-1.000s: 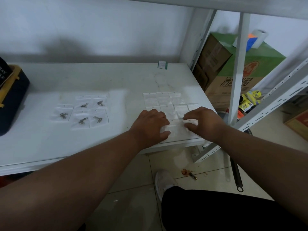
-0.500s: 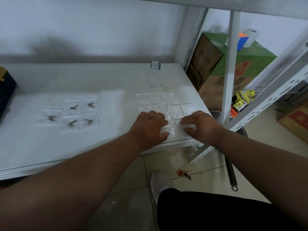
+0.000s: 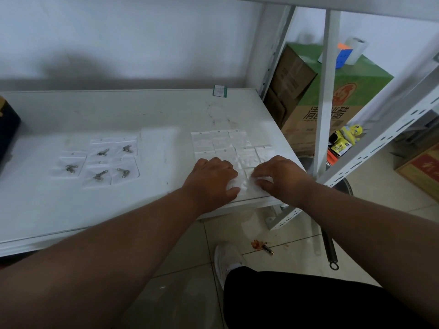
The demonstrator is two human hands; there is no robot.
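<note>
Several empty small clear bags (image 3: 221, 143) lie in rows on the right part of the white shelf board (image 3: 154, 110). Both my hands work at the nearest bag (image 3: 242, 182), close to the board's front edge. My left hand (image 3: 210, 180) lies over the bag's left side with fingers curled and thumb at its front. My right hand (image 3: 281, 178) pinches the bag's right side between thumb and fingers. Several filled bags (image 3: 102, 161), each holding a small metal part, lie grouped on the left.
A dark box (image 3: 7, 129) sits at the board's left edge and a small green tag (image 3: 219, 91) at the back. White rack uprights (image 3: 325, 91) and cardboard boxes (image 3: 344, 96) stand to the right. My shoe (image 3: 228, 260) and a pen (image 3: 268, 249) are on the tiled floor.
Both hands stay at the same bag near the front edge; my right fingers have closed in slightly on it. The view has shifted a little.
</note>
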